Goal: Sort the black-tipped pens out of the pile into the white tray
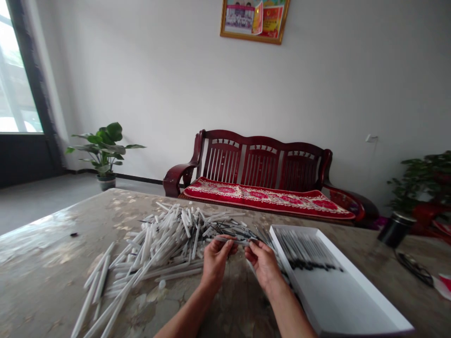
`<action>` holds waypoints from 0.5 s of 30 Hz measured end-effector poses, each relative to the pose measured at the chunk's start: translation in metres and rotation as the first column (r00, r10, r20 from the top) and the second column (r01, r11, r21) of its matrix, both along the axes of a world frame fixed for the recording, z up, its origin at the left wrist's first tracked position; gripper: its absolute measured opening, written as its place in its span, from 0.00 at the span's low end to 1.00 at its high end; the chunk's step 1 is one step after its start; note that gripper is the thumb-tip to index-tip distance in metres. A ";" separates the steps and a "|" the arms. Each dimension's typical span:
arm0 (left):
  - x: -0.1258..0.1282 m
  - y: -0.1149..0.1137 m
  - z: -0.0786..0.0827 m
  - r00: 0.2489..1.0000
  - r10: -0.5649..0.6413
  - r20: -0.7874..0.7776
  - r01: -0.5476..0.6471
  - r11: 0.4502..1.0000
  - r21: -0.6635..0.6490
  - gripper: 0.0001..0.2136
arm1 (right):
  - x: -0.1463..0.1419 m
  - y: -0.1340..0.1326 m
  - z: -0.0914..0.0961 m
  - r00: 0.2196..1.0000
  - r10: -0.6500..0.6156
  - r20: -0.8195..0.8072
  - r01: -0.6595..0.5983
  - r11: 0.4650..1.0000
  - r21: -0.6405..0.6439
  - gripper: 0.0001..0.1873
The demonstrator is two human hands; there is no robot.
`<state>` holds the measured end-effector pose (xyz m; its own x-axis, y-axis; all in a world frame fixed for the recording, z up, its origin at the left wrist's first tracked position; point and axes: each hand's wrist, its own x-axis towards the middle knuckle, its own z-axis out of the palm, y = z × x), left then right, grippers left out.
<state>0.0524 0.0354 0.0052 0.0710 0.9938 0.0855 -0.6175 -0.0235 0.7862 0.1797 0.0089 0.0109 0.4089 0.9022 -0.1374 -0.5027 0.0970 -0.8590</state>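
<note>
Both hands meet over the table, pinching a slim pale tube [241,242] that lies level between them. My left hand [215,261] closes thumb and fingers on its left part. My right hand [262,264] grips the other end, where something darker shows; its details are too small to make out. Left of and beyond the hands lies a loose pile of white translucent tubes [160,241], mixed with thin dark sticks [230,229]. To the right is a shallow white box [352,300], with a row of slim translucent tubes with black ends [306,249] at its far side.
The patterned table [45,277] carries a small dark scrap [73,234] at left. At right stand a black cylinder [396,230] and a dark cable-like item [416,270]. Beyond are a red wooden bench [260,162] and a potted plant [105,150].
</note>
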 end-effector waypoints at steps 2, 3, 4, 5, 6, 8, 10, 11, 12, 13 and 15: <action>0.002 0.000 0.000 0.996 0.016 0.087 -0.010 0.998 -0.068 0.14 | -0.004 -0.001 0.005 0.999 0.017 -0.038 -0.014 0.997 0.071 0.20; 0.003 0.001 -0.001 0.991 0.021 0.133 -0.006 0.994 -0.113 0.13 | -0.007 -0.002 0.007 0.999 0.028 -0.046 -0.023 0.993 0.115 0.20; 0.003 0.002 -0.002 0.985 0.023 0.171 0.005 0.987 -0.159 0.12 | -0.010 -0.002 0.008 0.998 0.044 -0.046 -0.037 0.988 0.150 0.20; 0.003 0.003 -0.002 0.980 0.023 0.199 0.018 0.979 -0.201 0.11 | -0.012 -0.003 0.009 0.997 0.066 -0.041 -0.058 0.984 0.167 0.21; 0.003 0.004 -0.003 0.976 0.021 0.216 0.032 0.971 -0.237 0.09 | -0.014 -0.004 0.010 0.995 0.095 -0.034 -0.088 0.982 0.167 0.21; 0.002 0.006 -0.005 0.971 0.020 0.238 0.053 0.954 -0.294 0.08 | -0.016 -0.006 0.011 0.989 0.145 -0.026 -0.140 0.979 0.150 0.23; 0.001 0.007 -0.006 0.965 0.010 0.264 0.079 0.943 -0.324 0.08 | -0.015 -0.009 0.012 0.982 0.186 -0.017 -0.181 0.971 0.154 0.23; 0.000 0.007 -0.006 0.960 -0.002 0.279 0.097 0.939 -0.329 0.08 | -0.014 -0.010 0.013 0.978 0.206 -0.006 -0.202 0.965 0.169 0.23; 0.000 0.007 -0.006 0.956 -0.014 0.294 0.115 0.936 -0.331 0.09 | -0.013 -0.011 0.014 0.974 0.228 0.008 -0.226 0.956 0.187 0.23; 0.000 0.006 -0.006 0.951 -0.022 0.309 0.130 0.934 -0.332 0.09 | -0.013 -0.012 0.015 0.967 0.252 0.025 -0.252 0.946 0.205 0.23; 0.001 0.004 -0.007 0.941 -0.043 0.336 0.159 0.931 -0.328 0.10 | -0.014 -0.014 0.018 0.950 0.305 0.069 -0.313 0.921 0.230 0.23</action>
<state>0.0536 0.0392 -0.0013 0.1996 0.9533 -0.2267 -0.8200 0.2892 0.4939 0.1655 -0.0050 0.0287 0.1049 0.9891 0.1029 -0.5134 0.1425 -0.8462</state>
